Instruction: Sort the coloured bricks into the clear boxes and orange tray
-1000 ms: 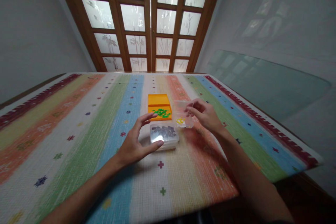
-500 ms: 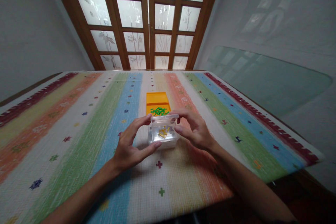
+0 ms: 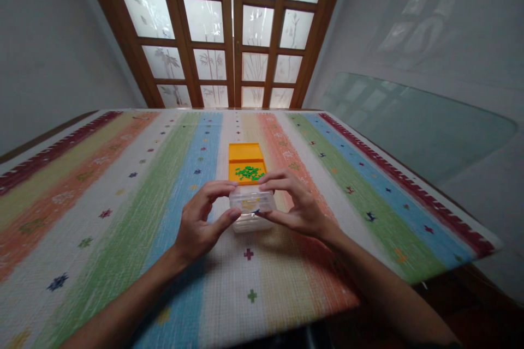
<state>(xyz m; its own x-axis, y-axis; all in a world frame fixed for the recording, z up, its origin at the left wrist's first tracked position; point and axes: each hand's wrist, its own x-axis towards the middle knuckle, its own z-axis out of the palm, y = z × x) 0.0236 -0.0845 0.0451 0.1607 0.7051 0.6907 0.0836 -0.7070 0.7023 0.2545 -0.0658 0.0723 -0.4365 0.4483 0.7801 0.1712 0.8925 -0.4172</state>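
Note:
A small clear plastic box (image 3: 250,200) with yellow bits inside sits on top of a second clear box (image 3: 249,223) at the middle of the striped table (image 3: 123,218). My left hand (image 3: 200,223) grips the upper box from its left side, thumb low and fingers curled over the top. My right hand (image 3: 292,207) holds the same box from the right, fingers over its top edge. Just behind the boxes lies an open orange case (image 3: 245,159) with small green pieces (image 3: 249,173) in its near half.
The table's cloth has bright lengthwise stripes with little cross marks (image 3: 248,254). Wooden doors with frosted glass panes (image 3: 237,32) stand beyond the far edge. A glass sheet (image 3: 409,125) leans on the right wall. The table's right edge (image 3: 450,212) falls off to dark floor.
My right hand brought the box with yellow bits from the right onto the other clear box. Both hands have now closed on it from either side.

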